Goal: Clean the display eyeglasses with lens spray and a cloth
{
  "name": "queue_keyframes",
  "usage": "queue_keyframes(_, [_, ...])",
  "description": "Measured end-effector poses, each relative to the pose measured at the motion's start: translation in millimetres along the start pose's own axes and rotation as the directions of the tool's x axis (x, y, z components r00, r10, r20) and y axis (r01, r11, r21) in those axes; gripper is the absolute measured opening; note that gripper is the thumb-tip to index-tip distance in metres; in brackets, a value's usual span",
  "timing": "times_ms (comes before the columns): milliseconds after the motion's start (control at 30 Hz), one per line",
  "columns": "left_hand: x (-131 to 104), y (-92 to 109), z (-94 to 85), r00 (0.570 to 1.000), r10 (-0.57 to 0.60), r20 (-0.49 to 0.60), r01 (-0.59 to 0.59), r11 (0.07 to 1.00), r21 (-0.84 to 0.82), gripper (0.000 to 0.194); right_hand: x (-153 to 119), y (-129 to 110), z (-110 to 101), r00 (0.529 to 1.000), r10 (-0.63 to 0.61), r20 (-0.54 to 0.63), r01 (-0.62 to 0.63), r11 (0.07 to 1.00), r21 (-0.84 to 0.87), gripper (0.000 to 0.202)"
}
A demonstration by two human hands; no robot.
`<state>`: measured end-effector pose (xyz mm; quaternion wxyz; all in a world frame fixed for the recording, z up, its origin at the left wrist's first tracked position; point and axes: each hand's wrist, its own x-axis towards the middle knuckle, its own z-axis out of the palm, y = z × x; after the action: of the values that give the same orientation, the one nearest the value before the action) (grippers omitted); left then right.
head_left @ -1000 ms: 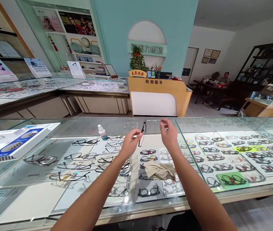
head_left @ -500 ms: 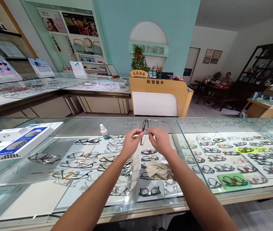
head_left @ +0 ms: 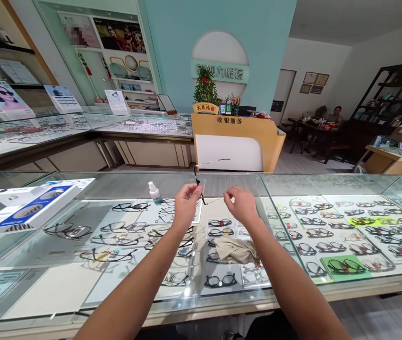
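Observation:
A pair of black-framed glasses (head_left: 197, 174) is held up over the glass counter, its frame edge-on and its thin temples pointing right. My left hand (head_left: 187, 200) pinches the frame near its middle. My right hand (head_left: 240, 204) is to the right, fingers curled together at the end of the lower temple; the contact there is too small to make out fully. A beige cloth (head_left: 238, 250) lies on the counter below my right hand. Left of my left hand stands a small white bottle (head_left: 154, 192) with bluish liquid.
The glass display counter (head_left: 229, 297) holds rows of glasses. An opened white and blue box (head_left: 38, 208) lies at its left. Beyond it stand a wooden cashier desk (head_left: 236, 127) and, at the far right, a seated person (head_left: 337, 114).
My left hand has moved left with the glasses, which have turned so the temples show more. My right hand has moved slightly right, away from the frame.

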<state>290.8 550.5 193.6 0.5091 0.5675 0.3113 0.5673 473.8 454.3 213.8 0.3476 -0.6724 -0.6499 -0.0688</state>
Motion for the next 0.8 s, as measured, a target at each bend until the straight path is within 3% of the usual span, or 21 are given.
queue_keyframes(133, [0.2, 0.1, -0.7, 1.0, 0.003, -0.004, -0.003, 1.0, 0.01, 0.045, -0.8, -3.3, -1.2, 1.0, -0.003, 0.008, 0.003, 0.999, 0.036, 0.026])
queue_keyframes(233, [-1.4, -0.7, 1.2, 0.997, 0.033, 0.069, -0.037, 0.997, 0.06, 0.041, -2.3, -8.8, -1.9, 0.999, -0.044, -0.019, 0.047, 0.981, 0.189, 0.018])
queue_keyframes(367, [-4.8, -0.9, 5.3, 0.984, 0.033, 0.173, -0.042, 0.998, 0.052, 0.037, -4.8, -16.5, 5.0, 0.993, -0.12, 0.007, 0.106, 0.9, 0.422, 0.033])
queue_keyframes(567, [-10.4, 2.8, 7.3, 0.961, -0.027, 0.276, 0.033, 0.999, -0.015, 0.033, -6.9, -19.1, 23.1, 0.996, -0.087, 0.037, 0.053, 0.835, 0.547, 0.024])
queue_keyframes(700, [-11.2, 14.3, 3.0, 0.945, 0.083, 0.315, -0.126, 0.985, 0.117, 0.03, -7.0, -17.2, 21.3, 0.999, -0.024, 0.034, 0.001, 0.83, 0.557, 0.029])
queue_keyframes(800, [-3.5, 26.5, -11.7, 0.948, 0.295, 0.118, -0.316, 0.846, 0.429, 0.026, -6.5, -14.1, 15.4, 1.0, 0.004, -0.004, -0.001, 0.831, 0.556, 0.032])
